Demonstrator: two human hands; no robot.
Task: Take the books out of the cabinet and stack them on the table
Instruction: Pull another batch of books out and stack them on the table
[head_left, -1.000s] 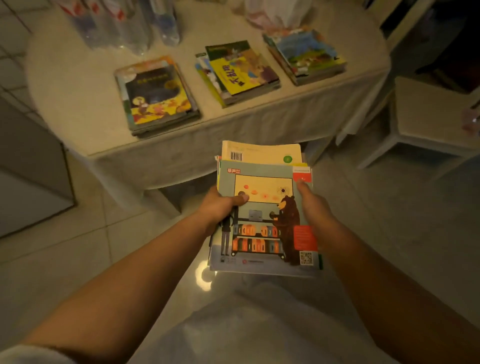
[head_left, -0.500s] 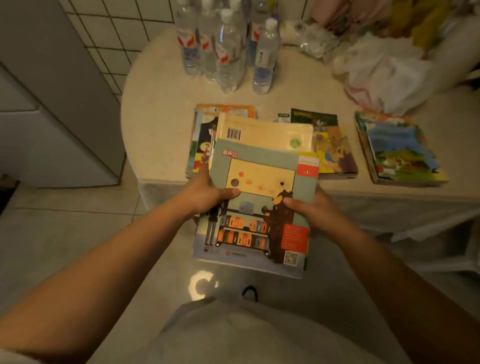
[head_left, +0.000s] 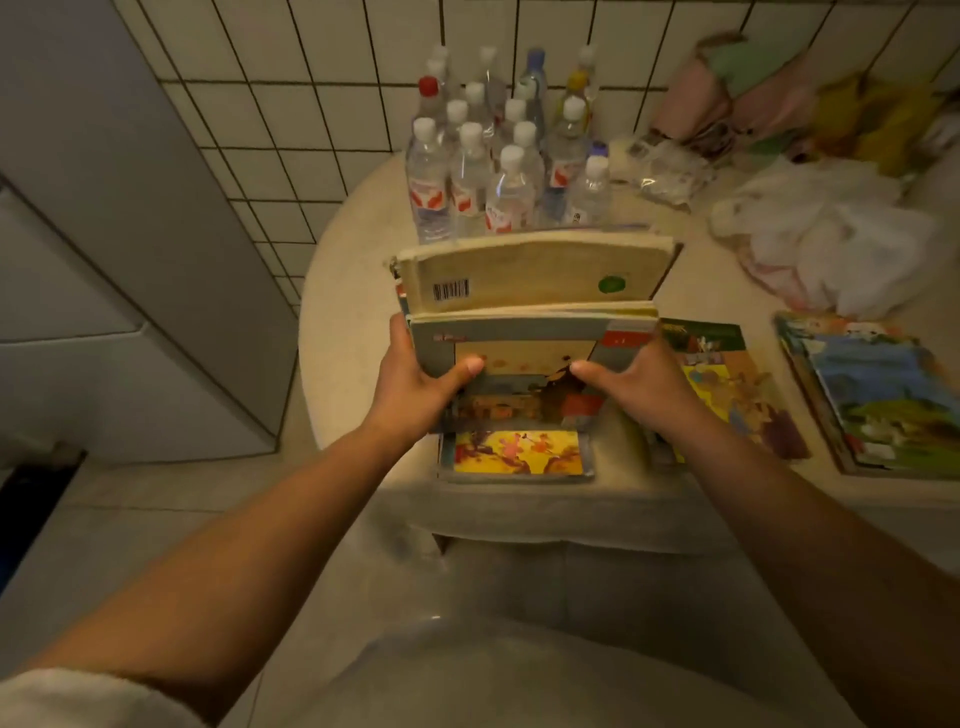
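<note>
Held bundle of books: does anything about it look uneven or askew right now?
Yes. The held bundle is uneven: the cream book with the barcode juts out past the grey-covered one in front. Left hand and right hand grip the sides above the leftmost stack on the table.

Clear water bottles (head_left: 498, 171) cluster at the far side (white caps mostly), crumpled plastic bags (head_left: 821, 234) right of them, perhaps fabric beyond; a grey cabinet (head_left: 130, 291) stands left.
</note>
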